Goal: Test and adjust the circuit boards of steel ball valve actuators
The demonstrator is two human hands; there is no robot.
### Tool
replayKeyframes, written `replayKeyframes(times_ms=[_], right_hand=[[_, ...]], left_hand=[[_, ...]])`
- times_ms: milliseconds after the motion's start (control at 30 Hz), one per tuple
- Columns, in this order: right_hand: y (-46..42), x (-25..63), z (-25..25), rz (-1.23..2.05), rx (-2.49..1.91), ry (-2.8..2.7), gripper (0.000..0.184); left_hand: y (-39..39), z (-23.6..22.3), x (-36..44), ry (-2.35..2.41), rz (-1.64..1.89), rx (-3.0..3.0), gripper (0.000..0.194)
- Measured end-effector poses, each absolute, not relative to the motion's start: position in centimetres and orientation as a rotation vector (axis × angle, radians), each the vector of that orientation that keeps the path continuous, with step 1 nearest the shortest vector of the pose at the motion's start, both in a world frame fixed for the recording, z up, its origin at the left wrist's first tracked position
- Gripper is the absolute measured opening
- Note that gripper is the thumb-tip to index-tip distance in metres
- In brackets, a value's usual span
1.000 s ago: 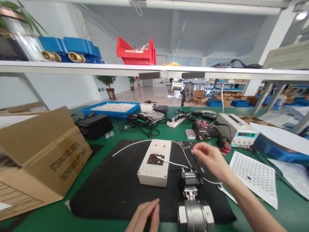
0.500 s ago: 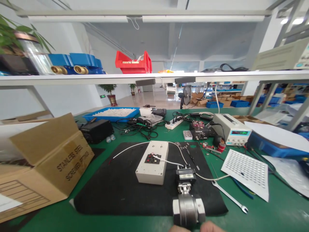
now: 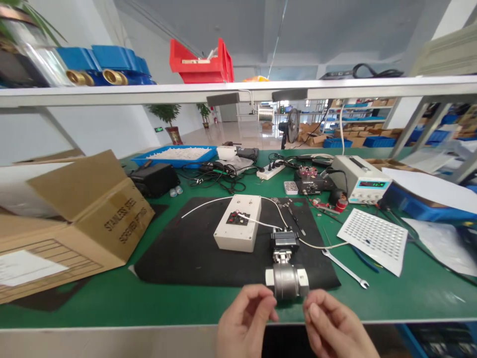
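A steel ball valve (image 3: 286, 281) with a dark actuator block (image 3: 285, 241) on its stem lies at the front of the black mat (image 3: 179, 248). Just left of the valve's near end is my left hand (image 3: 248, 318), thumb and fingertips drawn together. On the other side my right hand (image 3: 333, 320) is closed in a pinch, thumb against the index finger. Whatever is between the fingers of either hand is too small or hidden to make out. White cables run from the actuator, one to a pale control box (image 3: 238, 228) with a black terminal panel.
An opened cardboard box (image 3: 126, 219) stands at left. To the right lie a wrench (image 3: 345, 268), a white perforated sheet (image 3: 372, 238) and a bench power supply (image 3: 359, 181). Cables, a power strip (image 3: 271, 170) and a blue tray (image 3: 145, 160) line the back, below a shelf (image 3: 253, 88).
The view has tipped downward, so the bench's front edge now shows. Both hands have come up into sight beside the valve; before, only fingertips showed at the bottom edge.
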State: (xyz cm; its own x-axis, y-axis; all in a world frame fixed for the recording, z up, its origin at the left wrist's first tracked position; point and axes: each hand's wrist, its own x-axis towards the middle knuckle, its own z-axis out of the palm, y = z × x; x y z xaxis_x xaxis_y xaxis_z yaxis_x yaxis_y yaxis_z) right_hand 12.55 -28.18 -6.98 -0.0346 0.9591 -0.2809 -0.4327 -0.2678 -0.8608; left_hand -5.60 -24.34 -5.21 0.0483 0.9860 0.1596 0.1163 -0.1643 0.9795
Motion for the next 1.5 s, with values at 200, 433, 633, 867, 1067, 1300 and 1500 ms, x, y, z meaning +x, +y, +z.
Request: replayKeyframes(times_ms=[200,433,633,867,1067,1300,1500], right_hand=[[-27.5,14.6,-5.1,1.399,-1.106,-0.671,0.031],[-25.3,16.7,-4.1,1.42,-1.13,-0.719,0.024],[-21.9,17.2,-5.4,1.089,-1.374,-1.212,0.022],[-19.0,17.2,-5.3,0.368,-1.31,-1.989,0.018],[-18.6,16.7,-5.0,0.115,-1.298,-2.299,0.023],[-18.1,16.4,-4.6,0.048,-1.285,-2.435,0.024],[-17.9,16.3,-3.0,-0.088,-1.295,-2.558,0.021]], left_hand=[[-22.2,-4.6,-7.1,1.257,1.173,1.407,0.025],[-19.0,-4.4,-6.9,1.174,1.124,1.868,0.018],[-15.8,-4.6,-6.2,1.1,0.841,2.531,0.019],[-14.4,-3.6,-5.8,1.041,0.604,2.845,0.012],[-13.8,-3.1,-6.0,0.952,0.53,2.965,0.016],[-12.3,-2.6,-6.9,0.642,0.478,3.25,0.017],[-11.6,-3.0,-7.2,0.415,0.66,3.402,0.021]])
